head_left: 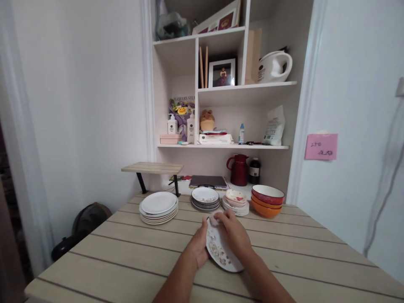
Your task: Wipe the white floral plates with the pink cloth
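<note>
A white plate with a brown floral pattern [217,248] is held tilted above the table's near middle. My left hand [199,246] grips its left edge, thumb up along the rim. Over the plate's upper part lies my right hand [235,233], fingers bent and pressed on a small pale, crumpled piece that looks like a cloth or wipe [215,219]. Part of the plate is hidden under my right hand and wrist. Just beyond stands a stack of similar floral plates [205,195].
On the slatted table [126,261], white plates [158,203] are stacked at left. Small patterned bowls [236,196] sit on white saucers [244,210], beside red and orange bowls [267,201]. Behind are a small riser [152,168], a dark laptop-like slab [208,181] and a red jug [239,170].
</note>
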{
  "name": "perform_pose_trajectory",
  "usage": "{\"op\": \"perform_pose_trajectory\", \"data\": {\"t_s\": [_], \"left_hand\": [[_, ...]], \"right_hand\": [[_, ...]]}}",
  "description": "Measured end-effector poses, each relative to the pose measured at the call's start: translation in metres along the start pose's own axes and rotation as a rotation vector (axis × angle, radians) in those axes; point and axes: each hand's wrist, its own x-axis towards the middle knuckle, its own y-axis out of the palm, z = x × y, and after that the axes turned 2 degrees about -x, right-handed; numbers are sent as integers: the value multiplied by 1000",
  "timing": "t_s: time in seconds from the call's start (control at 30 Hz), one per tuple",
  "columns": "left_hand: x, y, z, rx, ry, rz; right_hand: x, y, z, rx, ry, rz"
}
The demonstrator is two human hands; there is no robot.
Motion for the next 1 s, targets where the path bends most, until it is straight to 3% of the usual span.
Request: {"op": "perform_pose_trajectory", "data": {"t_s": [0.1,0.27,0.5,0.67,0.77,0.83,0.9,0.97,1.0], "left_hand": [[-3,1,0,-6,5,-14],[-6,0,-3,-41,-4,-30],[-2,-3,-4,-64,-3,-56],[-1,-1,-4,8,36,-182],[-2,0,-4,18,-2,-204],[-2,1,-5,-6,-28,-171],[-3,2,-6,-27,-44,-138],[-3,3,-8,-40,-59,-110],[-3,3,-8,-45,-69,-99]], "right_hand": [[6,-8,-15,-58,71,16],[-6,-24,-38,-122,153,164],[-27,-38,-19,-9,-30,452],[-21,-14,8,297,-91,393],[-15,-6,12,323,-89,317],[-13,-11,7,284,-79,298],[-13,-23,-4,245,-81,366],[-16,-38,-18,262,-97,582],[-17,-44,-24,272,-100,616]]}}
